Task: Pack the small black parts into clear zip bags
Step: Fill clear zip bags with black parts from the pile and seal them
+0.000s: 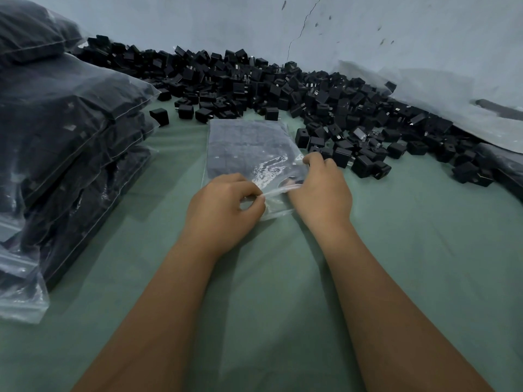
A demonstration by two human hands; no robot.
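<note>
Here, at your far left, a stack of filled bags (65, 142) leans in layers on the green cloth (283, 278), each clear bag dark with packed parts. Just right of the stack, your left hand (223, 210) has its fingers curled, thumb and forefinger pinching the near, open edge of the clear zip bag (249, 148). That bag lies flat on the cloth at centre, its far end filled with rows of black parts seen through the plastic, its near end wrinkled and glossy. Your right hand (319, 190) grips the same edge from the other side, fingers bent over the bag's right corner. Beyond and to the right, the pile of loose black parts (283, 86) spreads along the foot of the pale wall (368, 29), its nearest pieces just beside your right hand. At far right, a sheet of clear plastic (452, 108) lies over the pile's edge.
</note>
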